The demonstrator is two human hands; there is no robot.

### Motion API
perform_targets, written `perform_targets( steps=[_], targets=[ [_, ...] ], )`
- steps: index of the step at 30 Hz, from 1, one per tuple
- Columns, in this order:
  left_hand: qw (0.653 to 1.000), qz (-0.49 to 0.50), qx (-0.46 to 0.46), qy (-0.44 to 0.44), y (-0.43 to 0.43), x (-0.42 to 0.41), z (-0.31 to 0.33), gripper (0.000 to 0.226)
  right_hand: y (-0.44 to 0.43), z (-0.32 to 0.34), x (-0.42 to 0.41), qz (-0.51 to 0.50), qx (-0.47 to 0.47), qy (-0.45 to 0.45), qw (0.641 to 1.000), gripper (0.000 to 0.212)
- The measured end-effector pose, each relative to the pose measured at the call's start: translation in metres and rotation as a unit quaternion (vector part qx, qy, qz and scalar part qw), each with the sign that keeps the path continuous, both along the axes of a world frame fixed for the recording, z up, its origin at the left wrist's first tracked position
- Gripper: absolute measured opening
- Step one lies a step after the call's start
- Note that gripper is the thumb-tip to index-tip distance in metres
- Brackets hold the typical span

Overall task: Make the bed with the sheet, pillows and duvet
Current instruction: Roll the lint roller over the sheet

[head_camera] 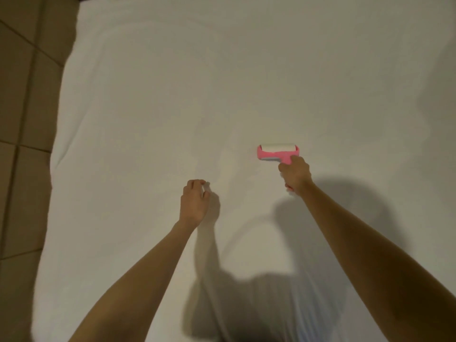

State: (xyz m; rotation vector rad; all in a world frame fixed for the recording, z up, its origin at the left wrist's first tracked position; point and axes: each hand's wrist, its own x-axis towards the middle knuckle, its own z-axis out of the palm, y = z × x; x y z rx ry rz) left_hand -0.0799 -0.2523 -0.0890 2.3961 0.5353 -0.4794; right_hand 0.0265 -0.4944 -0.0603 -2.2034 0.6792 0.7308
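The right hand [294, 172] grips the pink lint roller [278, 152], at two o'clock from the left hand [193, 202], which is curled; whether it pinches anything I cannot tell. Rolling too hard could ruck the white sheet [172, 95]

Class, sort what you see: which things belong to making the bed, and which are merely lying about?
In the job: sheet; lint roller, gripped by the right hand; left hand, fingers curled, over the sheet.
Merely there: tiled floor.

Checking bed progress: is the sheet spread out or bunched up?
Spread out: the sheet lies flat everywhere in view, with only faint creases and no folds.
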Motion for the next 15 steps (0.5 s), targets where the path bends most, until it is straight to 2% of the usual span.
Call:
perform_targets(
  steps=[5,11,15],
  targets=[
    [0.994,-0.084,0.060,-0.018,0.013,0.038,-0.007,0.035,0.010,-0.005,0.037,-0.004,-0.005,-0.023,1.000,0.024],
    [0.972,-0.199,0.119,-0.035,0.017,0.072,-0.017,0.054,0.018,-0.009,0.080,-0.012,0.001,-0.043,0.999,0.025],
    [0.963,-0.231,0.134,-0.047,0.016,0.083,-0.027,0.056,0.023,-0.012,0.109,-0.004,0.002,-0.065,0.998,0.029]
  ],
)
